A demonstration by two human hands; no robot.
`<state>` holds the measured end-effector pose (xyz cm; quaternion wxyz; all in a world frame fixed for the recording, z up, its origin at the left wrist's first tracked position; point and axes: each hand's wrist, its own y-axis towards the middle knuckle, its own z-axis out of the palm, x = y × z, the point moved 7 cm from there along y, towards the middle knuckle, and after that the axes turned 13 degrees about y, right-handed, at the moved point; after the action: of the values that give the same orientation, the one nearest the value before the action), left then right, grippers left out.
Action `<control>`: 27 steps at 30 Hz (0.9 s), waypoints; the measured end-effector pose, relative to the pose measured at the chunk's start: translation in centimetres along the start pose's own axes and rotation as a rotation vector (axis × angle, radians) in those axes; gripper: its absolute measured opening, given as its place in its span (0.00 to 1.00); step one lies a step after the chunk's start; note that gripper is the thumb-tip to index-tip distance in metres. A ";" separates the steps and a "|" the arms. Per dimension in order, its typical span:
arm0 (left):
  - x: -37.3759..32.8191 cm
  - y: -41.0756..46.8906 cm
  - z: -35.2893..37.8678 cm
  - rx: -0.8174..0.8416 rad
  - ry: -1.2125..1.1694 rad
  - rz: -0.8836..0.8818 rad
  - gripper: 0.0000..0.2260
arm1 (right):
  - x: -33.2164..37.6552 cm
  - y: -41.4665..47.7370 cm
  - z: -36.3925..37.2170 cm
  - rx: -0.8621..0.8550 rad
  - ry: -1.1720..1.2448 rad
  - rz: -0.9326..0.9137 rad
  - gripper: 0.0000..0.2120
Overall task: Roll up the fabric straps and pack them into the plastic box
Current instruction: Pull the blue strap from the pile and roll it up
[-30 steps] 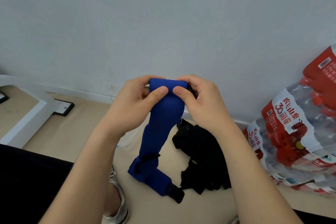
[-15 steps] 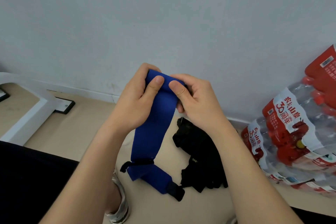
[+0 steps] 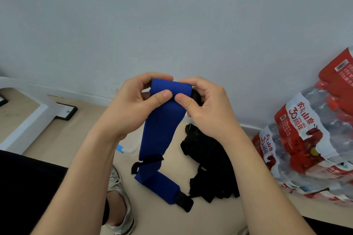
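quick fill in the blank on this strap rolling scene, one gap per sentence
The strap that the left hand and right hand grip is ____. Its lower end lies on the ____. The fabric heap beside it is ____. The bottle packs stand at the ____ edge of the view.
Missing: blue; floor; black; right.

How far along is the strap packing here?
Done: nothing visibly; no rolled strap or plastic box is in view. In hand: left hand and right hand pinch the top end of the blue strap, roll barely started, most of it hanging to the floor. Left: finish this roll, roll whatever straps are in the black pile, pack all.
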<state>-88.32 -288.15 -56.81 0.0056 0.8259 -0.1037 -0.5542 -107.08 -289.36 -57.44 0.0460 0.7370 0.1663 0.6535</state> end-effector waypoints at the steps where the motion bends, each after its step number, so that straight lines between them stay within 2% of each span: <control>1: 0.0 0.0 0.1 0.006 0.011 -0.007 0.09 | 0.1 -0.1 0.0 -0.014 0.020 -0.017 0.09; 4: -0.1 0.1 0.6 -0.012 0.085 -0.042 0.15 | 0.2 -0.2 0.3 -0.033 -0.031 -0.067 0.10; 7: 0.0 0.1 0.3 -0.052 0.083 -0.017 0.13 | 0.2 -0.3 0.7 -0.030 -0.086 -0.087 0.10; 12: 0.5 -0.2 0.2 0.008 -0.019 0.013 0.11 | -0.2 0.0 0.6 0.007 0.009 0.033 0.14; 15: 0.8 -0.1 0.7 0.027 -0.025 -0.024 0.14 | -0.6 0.1 0.6 -0.004 0.040 0.055 0.08; 17: 1.0 0.0 0.9 0.038 0.005 -0.049 0.17 | -0.7 0.1 0.6 -0.020 0.013 0.040 0.09; 19: 0.8 0.1 0.6 0.015 0.076 -0.022 0.15 | -0.7 -0.1 0.7 -0.024 0.003 0.030 0.09; 22: 0.6 0.1 0.3 0.000 0.132 0.026 0.10 | -0.7 -0.2 1.0 0.000 0.109 0.060 0.07; 25: 0.7 -0.1 1.3 0.051 0.152 0.045 0.06 | -1.3 -0.1 0.8 0.020 0.098 0.155 0.17; 27: 0.7 -0.2 1.7 0.059 0.142 0.031 0.07 | -1.6 0.0 0.6 0.018 0.131 0.175 0.13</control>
<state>-89.63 -287.89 -58.10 -0.0029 0.8613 -0.1321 -0.4907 -106.67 -289.73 -59.06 -0.0290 0.7047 0.1097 0.7004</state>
